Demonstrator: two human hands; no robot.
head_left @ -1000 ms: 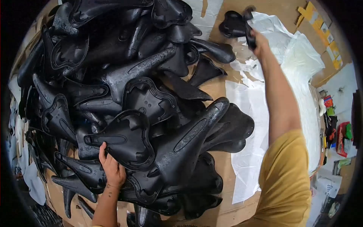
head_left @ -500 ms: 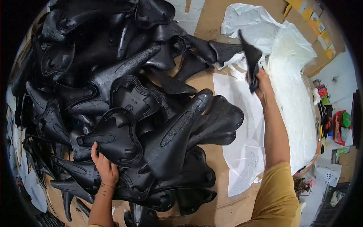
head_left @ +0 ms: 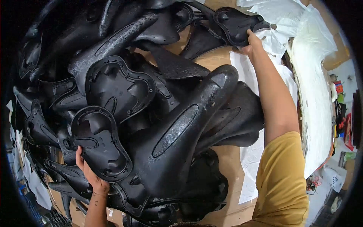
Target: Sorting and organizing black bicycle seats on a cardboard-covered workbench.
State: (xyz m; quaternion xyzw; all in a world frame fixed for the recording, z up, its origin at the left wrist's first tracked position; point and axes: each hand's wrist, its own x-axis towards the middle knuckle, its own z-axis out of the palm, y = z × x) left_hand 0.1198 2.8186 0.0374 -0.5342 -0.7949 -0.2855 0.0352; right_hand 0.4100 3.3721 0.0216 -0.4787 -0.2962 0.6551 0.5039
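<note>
Near the lower left, my left hand (head_left: 92,176) holds a black bicycle saddle (head_left: 100,147), its ribbed hollow underside facing up. One finger shows along the saddle's edge; the others are hidden beneath it. My right arm stretches to the far side, where my right hand (head_left: 252,44) grips another black bicycle saddle (head_left: 238,26), hollow underside up, its nose pointing right. The thumb lies on its near edge. Between the hands a large saddle (head_left: 177,132) rests top side up, with an oval groove and scuffed surface.
A heap of similar black saddles (head_left: 121,85) fills the left and middle, over brown cardboard (head_left: 232,162). To the right lie a white paper sheet (head_left: 249,176) and a long white plastic-wrapped bundle (head_left: 315,102). Small coloured items (head_left: 339,87) stand beyond at far right.
My right hand has moved farther away and slightly left; its saddle has turned from edge-on to underside up. My left hand still holds its saddle. The whole view has shifted.
</note>
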